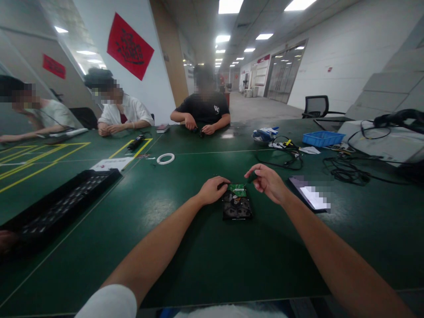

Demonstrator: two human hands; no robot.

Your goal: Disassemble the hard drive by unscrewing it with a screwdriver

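A hard drive (237,205) lies flat on the green table, its green circuit board (237,190) facing up at the far end. My left hand (213,190) grips the drive's far left edge with fingers bent and thumb against it. Just beyond the drive's far right corner, my right hand (266,180) is raised a little above the table. Between its thumb and curled fingers is a small dark screwdriver-like tool (252,177); its tip is too small to make out.
Right of my arm lies a phone-like device (309,194). Black cables (351,170), a blue basket (323,138) and a bowl (263,134) stand farther right. A white ring (165,159) and a long black tray (66,203) are at left. Several people sit across the table.
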